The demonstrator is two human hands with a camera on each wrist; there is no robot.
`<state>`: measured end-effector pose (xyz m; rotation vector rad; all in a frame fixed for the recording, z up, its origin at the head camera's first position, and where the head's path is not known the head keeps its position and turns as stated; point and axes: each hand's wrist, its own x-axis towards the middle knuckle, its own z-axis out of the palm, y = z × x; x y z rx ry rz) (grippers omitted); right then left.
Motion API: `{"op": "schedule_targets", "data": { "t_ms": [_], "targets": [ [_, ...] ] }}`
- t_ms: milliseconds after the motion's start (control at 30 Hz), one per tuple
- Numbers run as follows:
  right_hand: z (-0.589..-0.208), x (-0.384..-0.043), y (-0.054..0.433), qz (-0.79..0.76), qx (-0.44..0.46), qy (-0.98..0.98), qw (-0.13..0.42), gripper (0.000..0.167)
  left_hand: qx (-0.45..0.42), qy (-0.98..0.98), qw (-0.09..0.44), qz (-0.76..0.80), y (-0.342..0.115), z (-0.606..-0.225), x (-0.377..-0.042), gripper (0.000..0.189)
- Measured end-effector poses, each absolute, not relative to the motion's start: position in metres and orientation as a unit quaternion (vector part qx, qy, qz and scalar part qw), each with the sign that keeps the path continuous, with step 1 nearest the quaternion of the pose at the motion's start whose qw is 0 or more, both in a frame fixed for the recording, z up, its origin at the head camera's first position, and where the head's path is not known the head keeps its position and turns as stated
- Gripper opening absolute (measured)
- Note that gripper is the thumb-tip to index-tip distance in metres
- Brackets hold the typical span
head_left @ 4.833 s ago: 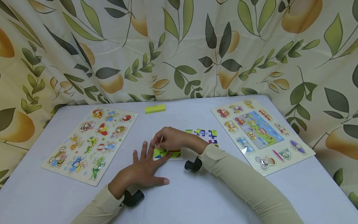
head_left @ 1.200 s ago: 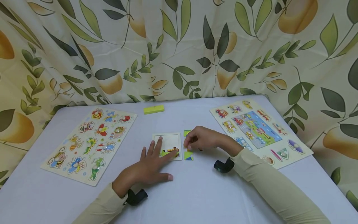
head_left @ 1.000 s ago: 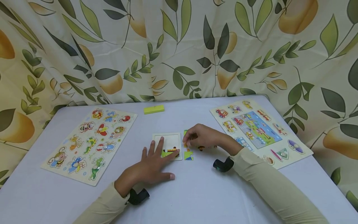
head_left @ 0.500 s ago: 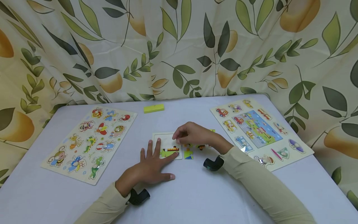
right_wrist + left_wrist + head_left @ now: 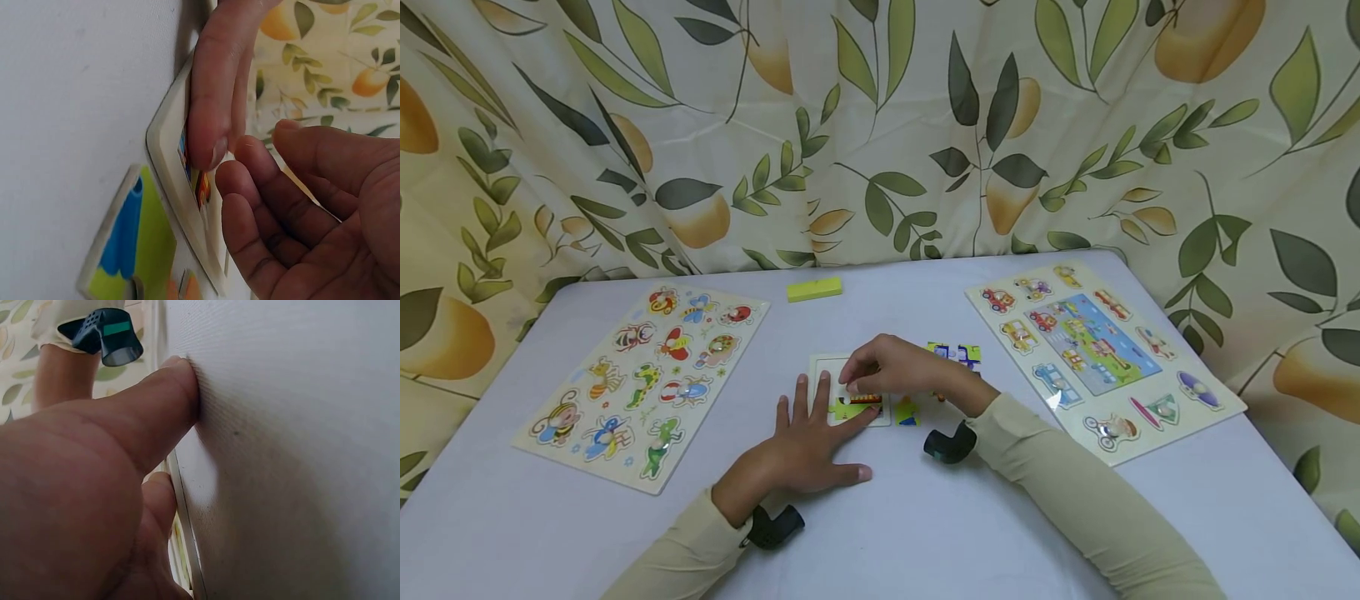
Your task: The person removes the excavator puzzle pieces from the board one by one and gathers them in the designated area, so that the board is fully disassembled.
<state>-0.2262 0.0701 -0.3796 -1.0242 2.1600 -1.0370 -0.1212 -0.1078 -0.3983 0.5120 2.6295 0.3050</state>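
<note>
My left hand point(image 5: 805, 454) lies with spread fingers on the small white puzzle frame point(image 5: 815, 364), its index finger across the lower right corner. Pieces with a green ground and a red-yellow vehicle point(image 5: 867, 399) fill part of the frame's bottom. Above the frame, my right hand point(image 5: 891, 367) curls its fingers and thumb together, pinching a puzzle piece that is mostly hidden. In the right wrist view the left index finger point(image 5: 212, 94) presses on the frame point(image 5: 164, 131). A green and blue puzzle piece point(image 5: 140, 231) lies just outside the frame.
More loose pieces point(image 5: 970, 353) lie right of the frame, partly behind the right forearm. An insect peg board point(image 5: 568, 433) lies at left and a vehicle board point(image 5: 1037, 417) at right. A yellow-green block point(image 5: 815, 289) sits at the back.
My right hand has moved left from the loose pieces to over the frame, where its fingers have come lower. The left hand has stayed on the frame.
</note>
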Motion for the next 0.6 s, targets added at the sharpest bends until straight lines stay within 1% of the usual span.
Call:
{"op": "schedule_targets", "data": {
  "t_ms": [600],
  "targets": [
    [-0.3859,-0.2250,0.0601,-0.392,-0.377,0.792,0.277,0.019,0.179,0.953,0.215,0.117,-0.1075,-0.3964,-0.1201,0.076]
  ]
}}
